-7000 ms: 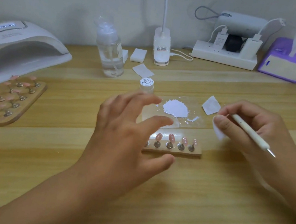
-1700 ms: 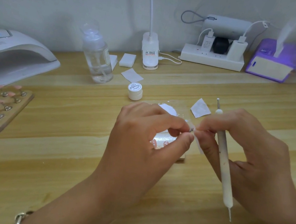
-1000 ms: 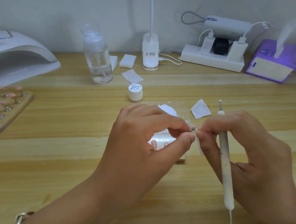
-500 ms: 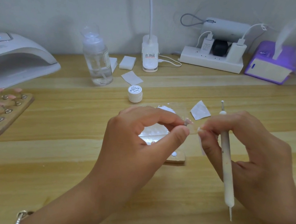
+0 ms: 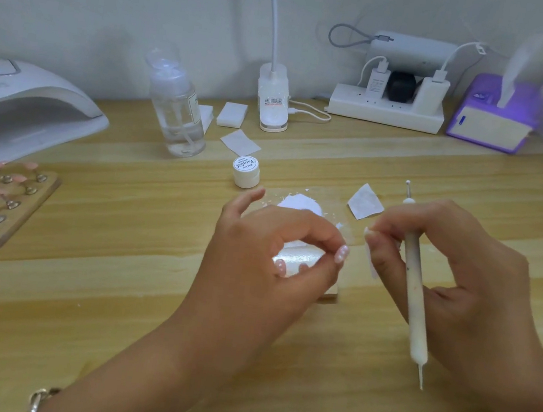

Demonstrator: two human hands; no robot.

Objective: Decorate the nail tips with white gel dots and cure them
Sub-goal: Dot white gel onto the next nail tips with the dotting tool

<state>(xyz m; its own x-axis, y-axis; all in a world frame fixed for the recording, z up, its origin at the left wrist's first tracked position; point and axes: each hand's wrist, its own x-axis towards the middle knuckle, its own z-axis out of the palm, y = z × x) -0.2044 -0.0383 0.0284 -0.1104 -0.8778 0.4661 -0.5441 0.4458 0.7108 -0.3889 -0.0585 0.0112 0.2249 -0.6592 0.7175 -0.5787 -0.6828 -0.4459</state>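
The left hand (image 5: 266,260) is hovering over the tabletop (image 5: 112,306) near centre. Its grip is pinching a pink tip (image 5: 342,254) between thumb and forefinger, and the tip is showing white dots to the camera. The right hand (image 5: 461,275) is sitting at the left hand's 3 o'clock. Its grip is curling round the tool (image 5: 412,293), which is running from 12 to 6 o'clock through the fingers, and its fingertips are also pinching a white wipe (image 5: 371,267).

A second ago tip and wipe were touching, and half a second ago they were nearly meeting. Now they are sitting apart with a gap between the hands, and the tip is lying a little lower and turned outward.

The strip (image 5: 329,293) is lying under the left hand, mostly hidden, and a second tip (image 5: 280,268) is showing beneath the curled fingers. The gel patch (image 5: 300,202) is lying at the left hand's 12 o'clock and the jar (image 5: 246,172) at its 11 o'clock. The lamp (image 5: 28,104) is standing toward 10 o'clock, with boards (image 5: 3,215) of pink tips at 9 o'clock.
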